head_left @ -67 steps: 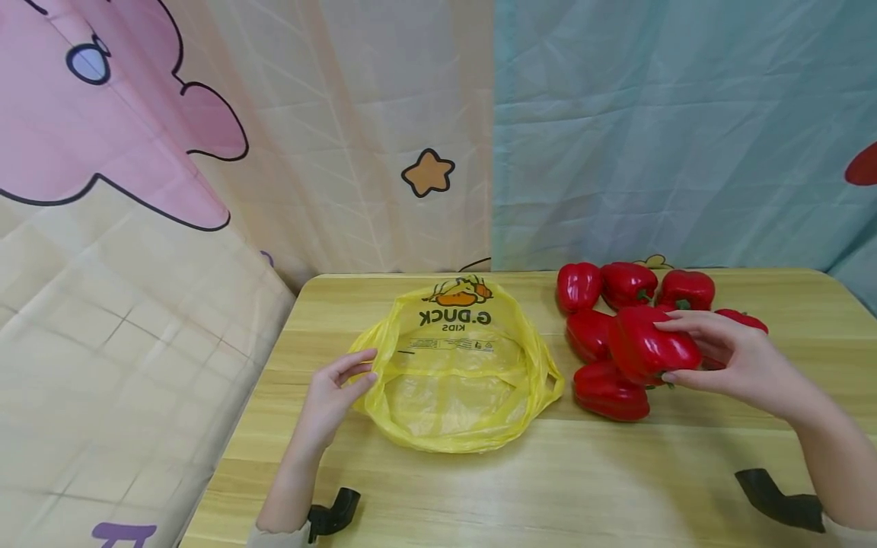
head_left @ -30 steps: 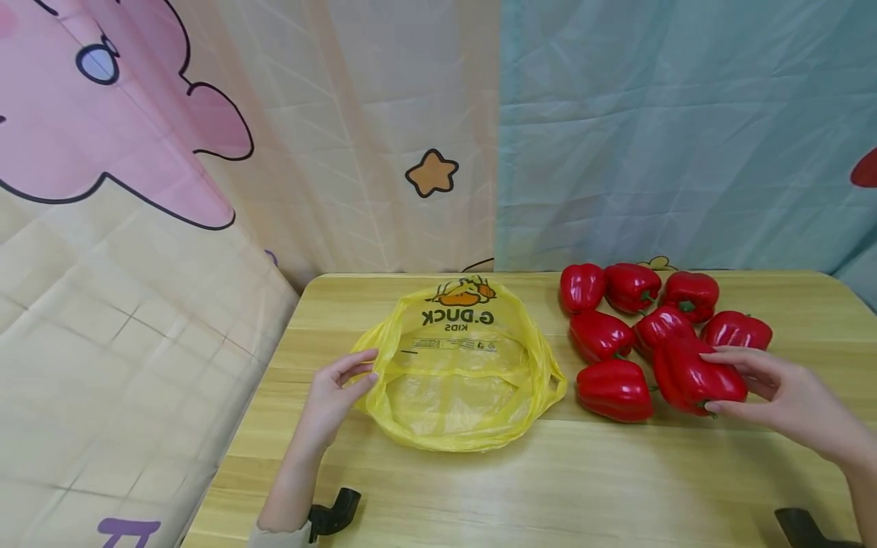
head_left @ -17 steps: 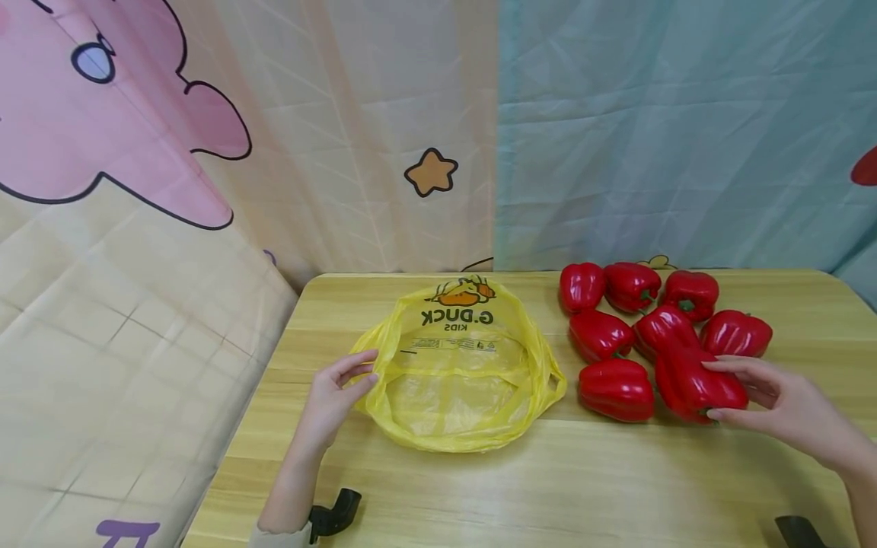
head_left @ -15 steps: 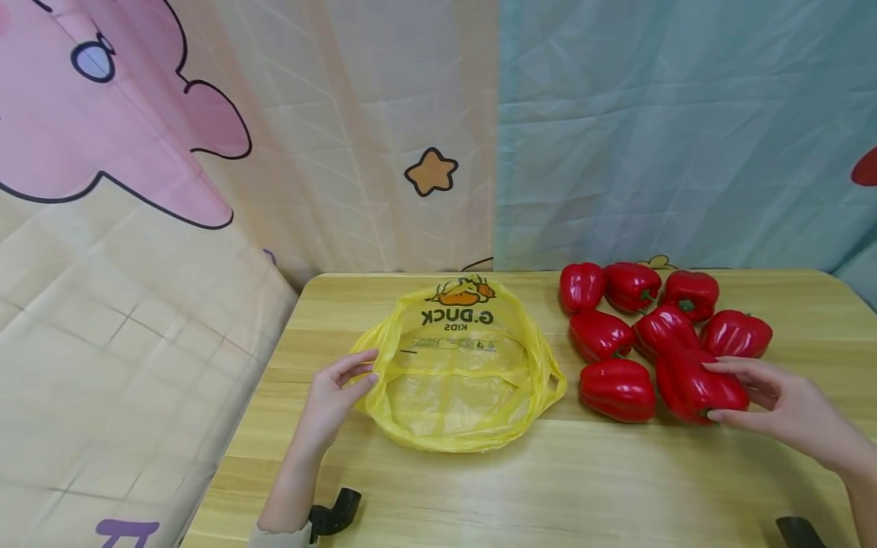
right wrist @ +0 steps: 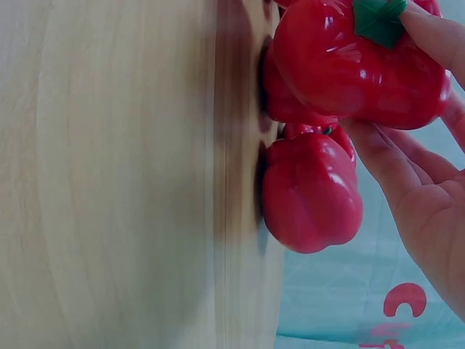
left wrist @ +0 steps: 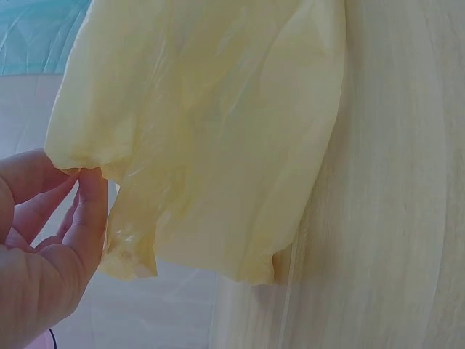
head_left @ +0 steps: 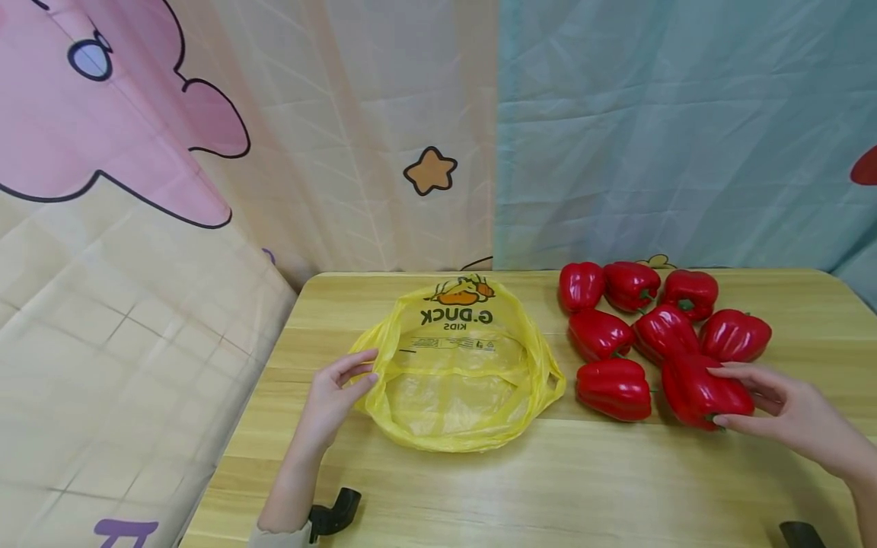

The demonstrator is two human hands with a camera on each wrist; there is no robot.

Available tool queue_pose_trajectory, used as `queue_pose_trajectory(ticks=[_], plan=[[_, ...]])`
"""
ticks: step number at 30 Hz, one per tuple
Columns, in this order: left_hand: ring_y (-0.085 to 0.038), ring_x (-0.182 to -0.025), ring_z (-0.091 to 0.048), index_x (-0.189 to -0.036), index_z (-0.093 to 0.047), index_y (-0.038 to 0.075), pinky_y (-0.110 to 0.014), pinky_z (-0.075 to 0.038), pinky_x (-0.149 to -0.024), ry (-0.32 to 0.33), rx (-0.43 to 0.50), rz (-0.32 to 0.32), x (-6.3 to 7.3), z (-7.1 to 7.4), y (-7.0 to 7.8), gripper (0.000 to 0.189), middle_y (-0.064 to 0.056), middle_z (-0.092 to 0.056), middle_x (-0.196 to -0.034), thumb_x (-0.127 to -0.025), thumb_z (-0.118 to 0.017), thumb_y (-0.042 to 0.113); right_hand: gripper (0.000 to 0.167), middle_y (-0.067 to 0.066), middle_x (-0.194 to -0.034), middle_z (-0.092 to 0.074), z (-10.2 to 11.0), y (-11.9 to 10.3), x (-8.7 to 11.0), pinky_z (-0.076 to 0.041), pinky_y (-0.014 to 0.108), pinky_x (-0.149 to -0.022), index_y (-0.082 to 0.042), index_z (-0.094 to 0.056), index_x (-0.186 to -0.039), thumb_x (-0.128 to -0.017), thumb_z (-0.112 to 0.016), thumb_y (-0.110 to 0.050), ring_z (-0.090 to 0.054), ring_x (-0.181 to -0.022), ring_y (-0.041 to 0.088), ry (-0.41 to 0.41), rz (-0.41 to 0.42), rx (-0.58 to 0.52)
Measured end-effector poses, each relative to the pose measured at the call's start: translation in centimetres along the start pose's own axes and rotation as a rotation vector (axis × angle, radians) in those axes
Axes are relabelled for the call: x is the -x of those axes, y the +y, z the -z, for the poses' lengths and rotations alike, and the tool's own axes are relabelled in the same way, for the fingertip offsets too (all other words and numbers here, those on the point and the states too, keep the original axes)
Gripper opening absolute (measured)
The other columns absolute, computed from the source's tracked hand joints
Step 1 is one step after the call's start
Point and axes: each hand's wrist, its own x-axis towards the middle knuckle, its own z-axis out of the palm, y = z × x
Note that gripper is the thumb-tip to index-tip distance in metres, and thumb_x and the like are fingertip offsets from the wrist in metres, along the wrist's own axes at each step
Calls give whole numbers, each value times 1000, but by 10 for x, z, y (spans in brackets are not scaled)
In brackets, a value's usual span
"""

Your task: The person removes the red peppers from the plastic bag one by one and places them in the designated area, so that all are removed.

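A yellow plastic bag (head_left: 455, 440) with a printed duck sits with its mouth spread wide, left of the table's middle. My left hand (head_left: 327, 402) is at the bag's left rim; in the left wrist view, thumb and fingers of this hand (left wrist: 54, 262) pinch the edge of the bag (left wrist: 232, 138). On the right, my right hand (head_left: 795, 407) grips a red bell pepper (head_left: 702, 390), thumb near its green stem. The right wrist view shows this held pepper (right wrist: 341, 80) raised off the table, with another bell pepper (right wrist: 312, 193) beyond it.
Several more red bell peppers (head_left: 613, 390) lie grouped on the wooden table (head_left: 548, 487), behind and left of the held one. A printed curtain (head_left: 630, 137) hangs along the table's back edge. Black wrist mounts (head_left: 336, 511) show at the forearms.
My right hand has carried the bell pepper rightward and nearer, from over the group to its near right side, then a little further lately. My left hand and the bag have stayed put.
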Motion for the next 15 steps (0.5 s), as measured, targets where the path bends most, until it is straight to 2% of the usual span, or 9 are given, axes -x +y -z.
queue_pose_trajectory(ticks=[3,9,15], plan=[[-18,-104,-54,-121,-59,-2,-19,-49,-80,-1,-1,9,1,0,1,36,-14,-56,-124,-86,-63,-1,56,-21,-109,-41,0,2,1,-50,15,-64,-1,-53,-125,-76,-77,-13,-43,-88,-16,-3,2,-8],[-17,-105,-54,-122,-59,0,-20,-49,-80,-10,-3,15,0,0,1,36,-12,-56,-125,-87,-62,-1,57,-19,-112,-40,-2,4,1,-51,18,-64,-1,-52,-126,-76,-77,-14,-41,-89,-16,-39,-19,-5],[-16,-104,-54,-122,-59,0,-20,-49,-80,-14,-6,14,-1,1,-1,36,-11,-56,-125,-86,-63,0,57,-25,-111,-40,-4,7,1,-51,18,-65,-1,-52,-126,-77,-77,-15,-42,-89,-16,-53,-22,-13]])
